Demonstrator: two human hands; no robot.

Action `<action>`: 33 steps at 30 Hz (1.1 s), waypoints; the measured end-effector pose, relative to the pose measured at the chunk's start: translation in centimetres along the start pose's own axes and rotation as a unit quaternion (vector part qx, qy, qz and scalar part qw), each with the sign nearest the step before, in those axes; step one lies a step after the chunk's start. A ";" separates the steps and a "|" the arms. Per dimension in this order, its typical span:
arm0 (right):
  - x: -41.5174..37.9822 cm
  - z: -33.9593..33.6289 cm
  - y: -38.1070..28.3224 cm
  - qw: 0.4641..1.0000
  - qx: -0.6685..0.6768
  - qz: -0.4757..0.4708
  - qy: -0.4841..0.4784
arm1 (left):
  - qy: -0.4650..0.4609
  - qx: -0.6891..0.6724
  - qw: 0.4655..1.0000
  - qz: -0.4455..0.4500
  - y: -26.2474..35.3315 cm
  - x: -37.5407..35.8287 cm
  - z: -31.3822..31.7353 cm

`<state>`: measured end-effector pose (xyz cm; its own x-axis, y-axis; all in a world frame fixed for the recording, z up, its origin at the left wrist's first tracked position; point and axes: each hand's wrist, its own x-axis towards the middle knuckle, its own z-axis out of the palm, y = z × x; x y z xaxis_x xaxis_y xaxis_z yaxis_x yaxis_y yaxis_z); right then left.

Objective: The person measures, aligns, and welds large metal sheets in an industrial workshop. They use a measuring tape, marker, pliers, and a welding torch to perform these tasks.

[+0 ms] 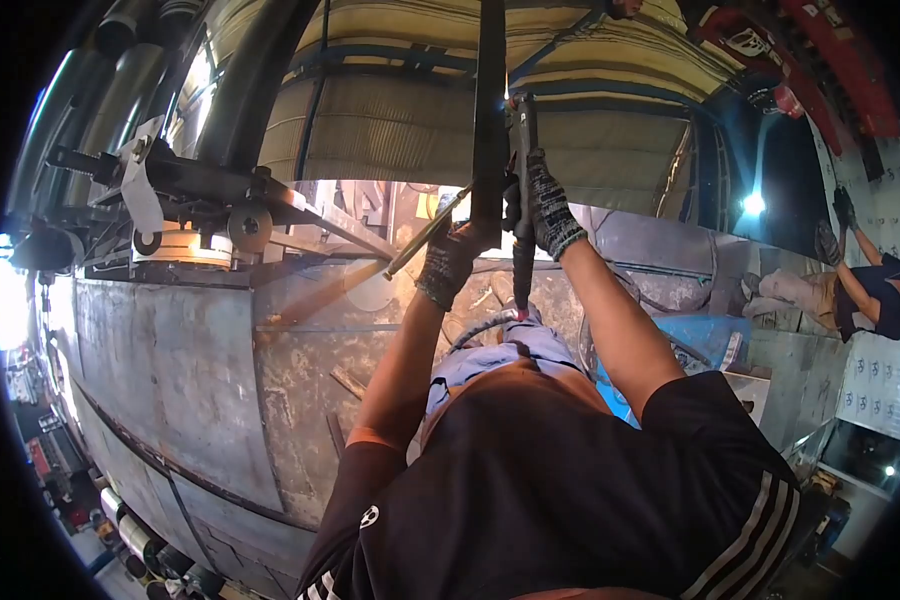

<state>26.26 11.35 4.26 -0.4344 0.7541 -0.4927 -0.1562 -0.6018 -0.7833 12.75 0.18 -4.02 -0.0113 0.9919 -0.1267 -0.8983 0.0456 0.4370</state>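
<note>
My left hand [454, 255], in a dark knitted glove, is closed around the lower end of a long dark flat bar [490, 110] that runs up to the top of the view. My right hand [550, 212], in a grey knitted glove, is wrapped around a black torch-like tool [527, 125], upright just right of the bar. A ribbed sleeve leads down from the tool to a grey hose [485, 326] by my legs. A small orange glint shows near the tool's upper end. A thin brass-coloured rod [425, 235] slants beside my left hand.
Left of me is a grey metal bench [170, 350], with a bolted dark steel assembly [195, 195] at its far end. Thick dark pipes [255, 85] rise behind. Another person [865, 290] with gloved hands is at the right. A blue object [700, 337] lies near my right arm.
</note>
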 end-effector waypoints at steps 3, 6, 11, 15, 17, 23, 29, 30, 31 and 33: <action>-0.7 0.1 0.1 1.000 0.008 0.012 0.001 | -0.030 0.034 0.999 -0.012 0.1 -0.1 0.3; -1.2 0.1 0.3 1.000 0.014 0.020 0.019 | 0.027 -0.036 0.999 -0.021 0.1 -0.2 0.8; -2.2 -0.4 1.1 0.999 -0.040 0.000 0.013 | -0.053 0.322 0.944 0.045 -0.5 0.2 -3.1; -2.5 -0.9 2.0 0.999 -0.031 0.031 0.027 | -0.070 0.681 0.723 0.099 0.9 -1.0 -1.6; -2.9 -0.7 2.0 0.999 -0.022 0.031 0.012 | -0.029 0.427 0.901 0.074 0.0 0.4 -3.9; -4.3 -0.8 3.0 1.000 -0.008 -0.015 -0.022 | -0.042 0.503 0.844 0.182 0.3 -0.3 -2.5; -6.3 -0.8 3.4 1.000 -0.015 0.023 0.001 | -0.015 0.566 0.814 0.129 1.3 -1.5 0.9; -6.4 -0.7 3.5 1.000 -0.014 0.022 0.002 | -0.016 0.566 0.814 0.129 1.4 -1.3 0.5; -6.6 -0.8 3.8 1.000 -0.003 0.012 -0.006 | -0.038 0.635 0.754 0.166 1.4 -1.1 0.1; -7.2 -0.7 4.1 1.000 0.009 0.002 -0.014 | -0.060 0.698 0.685 0.201 1.6 -1.2 -0.7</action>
<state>29.39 3.70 4.32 -0.4601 0.7436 -0.4852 -0.1697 -0.6101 -0.7740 11.02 -1.00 -3.75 -0.0226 0.9564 0.2913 0.4624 -0.2484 0.8512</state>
